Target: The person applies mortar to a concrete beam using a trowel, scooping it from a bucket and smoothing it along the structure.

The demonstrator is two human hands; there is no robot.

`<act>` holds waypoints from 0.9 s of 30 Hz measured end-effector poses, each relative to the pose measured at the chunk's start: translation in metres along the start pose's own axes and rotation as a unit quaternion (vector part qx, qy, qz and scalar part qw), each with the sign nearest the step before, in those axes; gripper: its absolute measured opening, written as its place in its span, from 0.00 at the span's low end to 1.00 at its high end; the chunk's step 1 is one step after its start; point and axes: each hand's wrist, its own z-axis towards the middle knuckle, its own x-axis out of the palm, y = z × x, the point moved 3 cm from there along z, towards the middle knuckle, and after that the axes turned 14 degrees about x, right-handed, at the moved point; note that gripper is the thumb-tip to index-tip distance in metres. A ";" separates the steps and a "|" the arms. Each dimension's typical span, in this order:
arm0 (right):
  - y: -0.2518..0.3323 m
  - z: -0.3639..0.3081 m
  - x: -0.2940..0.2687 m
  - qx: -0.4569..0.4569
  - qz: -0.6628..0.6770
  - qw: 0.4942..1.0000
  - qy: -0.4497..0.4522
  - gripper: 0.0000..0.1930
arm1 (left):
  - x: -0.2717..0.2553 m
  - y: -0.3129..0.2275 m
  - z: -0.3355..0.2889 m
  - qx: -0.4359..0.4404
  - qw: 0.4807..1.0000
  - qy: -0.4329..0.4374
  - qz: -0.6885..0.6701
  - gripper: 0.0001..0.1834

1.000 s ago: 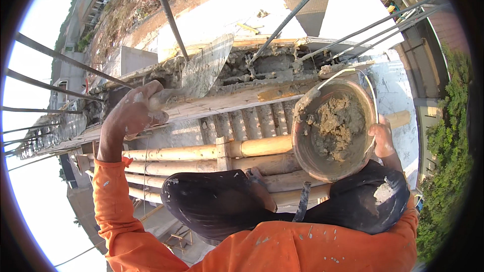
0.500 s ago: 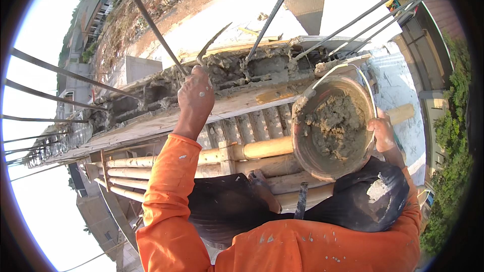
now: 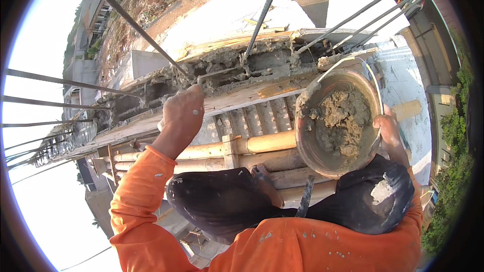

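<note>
My left hand (image 3: 182, 113) is closed round a trowel, its handle end showing below the fist. The thin trowel blade (image 3: 218, 74) is seen nearly edge-on over the wall form. Wet grey concrete lies rough and uneven in the long wooden formwork (image 3: 227, 102), with hollows between lumps. At the right, my right hand (image 3: 387, 127) grips the rim of a round bucket (image 3: 303, 143), close to its pale wire handle (image 3: 374, 78). Grey-brown mortar (image 3: 345, 116) sits in the tilted bucket, which rests by my right knee.
Steel rebars (image 3: 132, 17) stick up from the form at left, middle and right. Bamboo poles (image 3: 267, 142) make a scaffold below me, and my bare foot (image 3: 264, 181) stands on them. Rubble ground (image 3: 146, 7) lies beyond the wall; green bushes (image 3: 451, 171) grow far right.
My left hand has drawn back toward me and slightly left, and the trowel blade has swung from upward to nearly level. My right hand still holds the bucket.
</note>
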 end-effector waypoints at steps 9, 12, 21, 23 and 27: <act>0.035 -0.011 0.029 0.003 0.100 0.995 0.027 0.18 | -0.007 0.019 -0.027 -0.016 0.997 -0.007 -0.069 0.06; 0.030 -0.011 0.017 0.039 0.154 0.987 -0.023 0.17 | -0.023 0.042 -0.099 -0.123 0.984 -0.055 -0.114 0.11; 0.042 -0.004 0.033 0.084 0.127 0.987 0.060 0.20 | 0.010 0.108 -0.085 -0.280 0.939 -0.142 -0.141 0.14; 0.035 -0.003 0.041 0.082 0.136 0.987 0.034 0.17 | 0.019 0.101 -0.091 -0.258 0.945 -0.133 -0.150 0.14; 0.024 -0.006 0.019 -0.011 -0.020 1.000 0.020 0.07 | 0.034 0.070 -0.118 -0.241 0.950 -0.092 -0.176 0.16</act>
